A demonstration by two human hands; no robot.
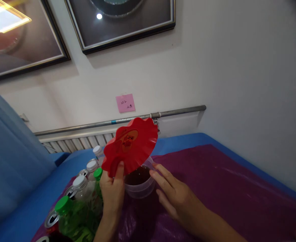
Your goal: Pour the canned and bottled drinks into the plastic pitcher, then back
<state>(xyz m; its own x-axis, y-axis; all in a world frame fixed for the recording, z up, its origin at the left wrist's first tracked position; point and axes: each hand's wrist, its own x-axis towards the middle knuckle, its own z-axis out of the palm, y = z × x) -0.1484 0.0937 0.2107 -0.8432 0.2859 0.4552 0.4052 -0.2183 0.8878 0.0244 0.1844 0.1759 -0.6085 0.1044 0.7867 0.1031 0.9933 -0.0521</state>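
My left hand [113, 191] is closed on the edge of a red scalloped lid [130, 146] and holds it tilted up above a clear plastic jar [140, 188]. The jar's mouth is open and something dark shows inside. My right hand [174, 196] rests against the jar's right side, its fingers stretched out and apart along the rim.
Several bottles with white caps [80, 182] and green caps [62, 205], plus drink cans [51, 218], stand at the left. A purple sheet [225, 195] covers the blue surface [27, 208]. A metal rail [137, 118], a pink note [125, 103] and framed pictures are on the wall.
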